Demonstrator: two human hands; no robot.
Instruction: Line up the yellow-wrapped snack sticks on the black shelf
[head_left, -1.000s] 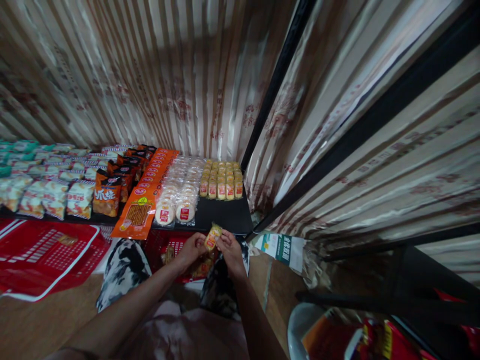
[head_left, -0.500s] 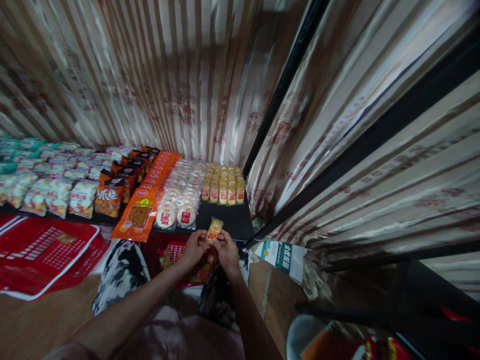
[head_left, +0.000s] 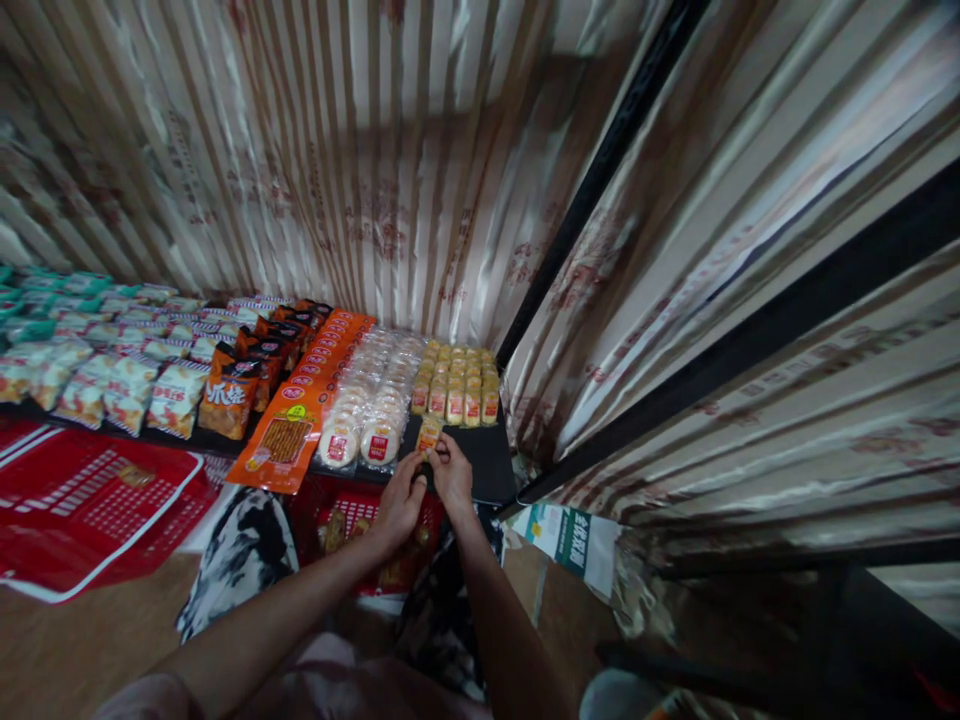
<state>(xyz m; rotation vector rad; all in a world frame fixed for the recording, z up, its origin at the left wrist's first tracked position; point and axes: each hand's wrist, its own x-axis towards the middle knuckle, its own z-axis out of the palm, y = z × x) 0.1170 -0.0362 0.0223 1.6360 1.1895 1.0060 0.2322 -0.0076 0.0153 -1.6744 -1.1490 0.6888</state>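
Both my hands pinch one small yellow snack packet (head_left: 429, 434) over the front of a black shelf (head_left: 486, 452). My left hand (head_left: 401, 500) grips its lower left edge and my right hand (head_left: 452, 470) its lower right edge. The packet sits just in front of rows of the same yellow packets (head_left: 457, 385) at the shelf's right end. Round white cakes in clear wrap (head_left: 371, 405) lie in rows just to the left of them.
Further left on the shelf lie orange flat packs (head_left: 296, 420), dark orange bags (head_left: 229, 400) and white-and-green bags (head_left: 97, 370). A red basket (head_left: 352, 515) sits below my hands, another red basket (head_left: 82, 500) at the left. Striped curtains close the back and right. A folded paper (head_left: 574, 535) lies on the floor.
My two hands have carried the yellow packet up and forward from over the red basket to the shelf's front. The view has tilted upward.
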